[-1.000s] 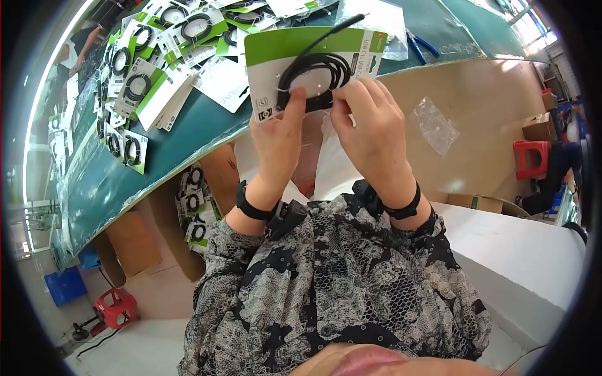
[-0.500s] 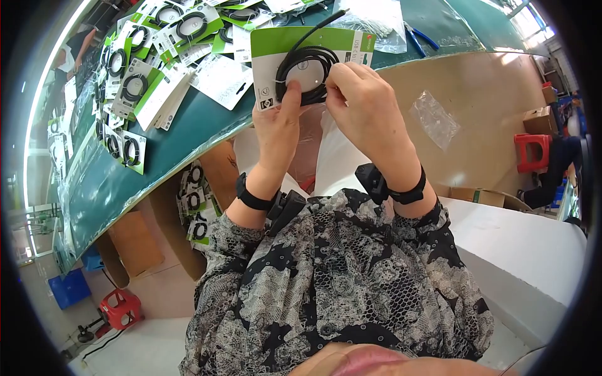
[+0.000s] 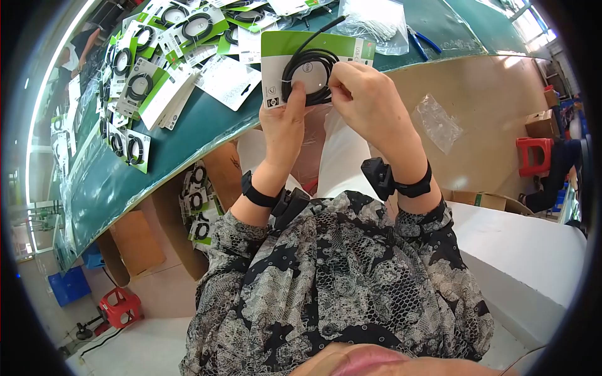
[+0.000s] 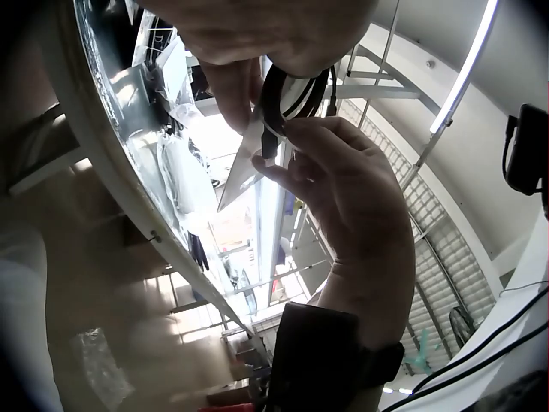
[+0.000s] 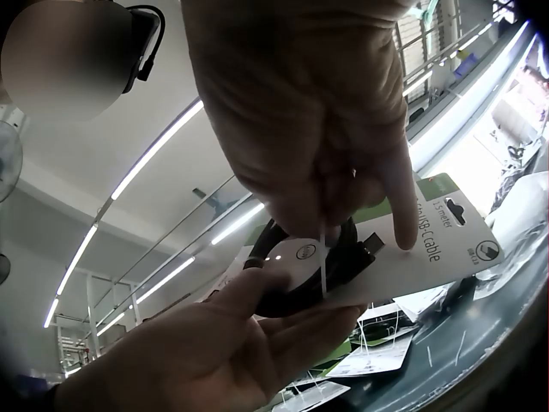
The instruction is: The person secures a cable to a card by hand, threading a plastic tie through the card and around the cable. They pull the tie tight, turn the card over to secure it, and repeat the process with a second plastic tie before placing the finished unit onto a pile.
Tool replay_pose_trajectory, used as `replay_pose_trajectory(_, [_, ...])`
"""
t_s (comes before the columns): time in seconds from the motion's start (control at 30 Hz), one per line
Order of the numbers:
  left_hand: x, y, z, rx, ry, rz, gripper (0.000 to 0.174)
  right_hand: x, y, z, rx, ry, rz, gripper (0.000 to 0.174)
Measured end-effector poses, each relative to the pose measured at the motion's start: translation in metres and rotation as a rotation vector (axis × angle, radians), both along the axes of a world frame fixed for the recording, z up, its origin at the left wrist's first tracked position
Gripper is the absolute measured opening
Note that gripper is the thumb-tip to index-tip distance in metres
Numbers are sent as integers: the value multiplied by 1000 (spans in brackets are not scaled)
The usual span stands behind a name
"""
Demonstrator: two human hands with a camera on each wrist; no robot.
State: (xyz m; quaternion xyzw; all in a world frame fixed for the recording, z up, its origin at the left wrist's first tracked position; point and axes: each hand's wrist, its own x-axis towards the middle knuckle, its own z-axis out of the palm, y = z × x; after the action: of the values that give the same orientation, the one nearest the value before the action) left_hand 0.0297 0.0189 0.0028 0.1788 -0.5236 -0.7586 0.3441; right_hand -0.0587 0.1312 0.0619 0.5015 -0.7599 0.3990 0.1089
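A white and green retail card (image 3: 273,78) carries a coiled black USB-C cable (image 3: 295,59), one end sticking up past the card's top edge. My left hand (image 3: 283,128) grips the card from below, its thumb on the front inside the coil. At the coil's right side, the fingers of my right hand (image 3: 370,100) are curled together. The right wrist view shows a thin white cable tie (image 5: 323,262) running round the coil up into those fingers, which pinch it. Beside it lies a plug (image 5: 373,244) of the cable, against the card.
Several carded cables (image 3: 194,26) are heaped on the green table (image 3: 188,125) to the left. At the back lie a plastic bag of white ties (image 3: 376,25) and blue-handled pliers (image 3: 423,44). A clear plastic wrapper (image 3: 438,124) is on the floor to the right.
The card has come down a little and turned slightly. My right hand has drawn up along the coil's right side, its wrist swinging outward; my left hand keeps its grip.
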Motion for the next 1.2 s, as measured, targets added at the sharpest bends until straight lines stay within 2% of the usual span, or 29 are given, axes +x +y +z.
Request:
replay_pose_trajectory(0.13, [-1,-4,-3,-43,-30,-5,19,-5,-3,-1,-11,-17,38,5])
replay_pose_trajectory(0.27, [-8,-3,-6,45,33,-9,17,-9,-7,-8,11,-5,24,5])
replay_pose_trajectory(0.4, [-9,-6,-14,-41,12,25,16,-12,-7,-10,24,-17,28,5])
replay_pose_trajectory(0.5, [-6,-8,-18,-235,-106,52,14,-13,-8,-9,37,-18,35,6])
replay_pose_trajectory(0.77, [-6,-5,-17,-384,-79,80,15,-19,-9,-15,29,-23,71,8])
replay_pose_trajectory(0.93, [-7,-8,-15,-481,-89,86,16,-12,-5,-8,36,4,18,7])
replay_pose_trajectory(1.03, [-8,-7,-5,162,-32,-69,19,-6,-3,-6,-20,108,-31,7])
replay_pose_trajectory(1.07, [-6,-7,-5,159,-33,-70,19,-7,-3,-11,-34,144,9,8])
replay_pose_trajectory(1.17, [0,-11,-1,381,113,-265,22,-13,-2,-18,-79,213,71,10])
replay_pose_trajectory(1.2, [-1,-12,-2,365,99,-280,22,-14,0,-19,-65,279,109,12])
